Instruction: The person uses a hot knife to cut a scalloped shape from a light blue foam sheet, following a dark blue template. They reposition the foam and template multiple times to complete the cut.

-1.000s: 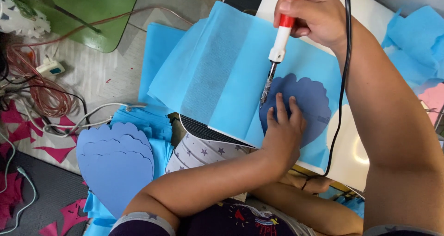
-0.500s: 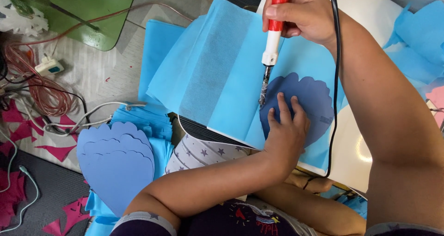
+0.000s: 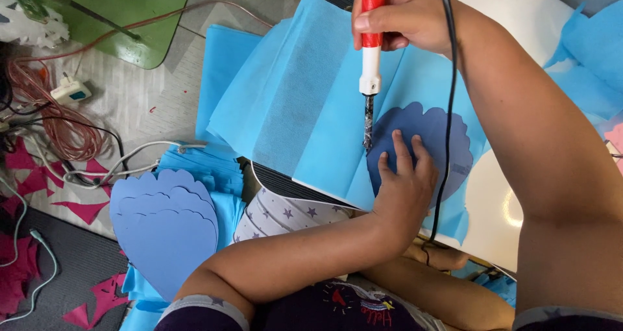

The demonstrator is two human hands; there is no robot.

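While the scalloped dark-blue template (image 3: 436,144) lies on the light-blue fabric (image 3: 305,104) over the white table (image 3: 519,19), the left hand (image 3: 405,182) presses it flat, fingers spread. Just beside its edge, the right hand (image 3: 405,16) grips a red-and-white heated cutting tool (image 3: 370,52), tip touching fabric.

Open light-blue fabric sheet (image 3: 305,104) left of right grip (image 3: 399,16): free passage. Below it, left hand (image 3: 405,185) pinning dark-blue scalloped template (image 3: 448,143) blocks. Black cord (image 3: 448,110) hangs beside.
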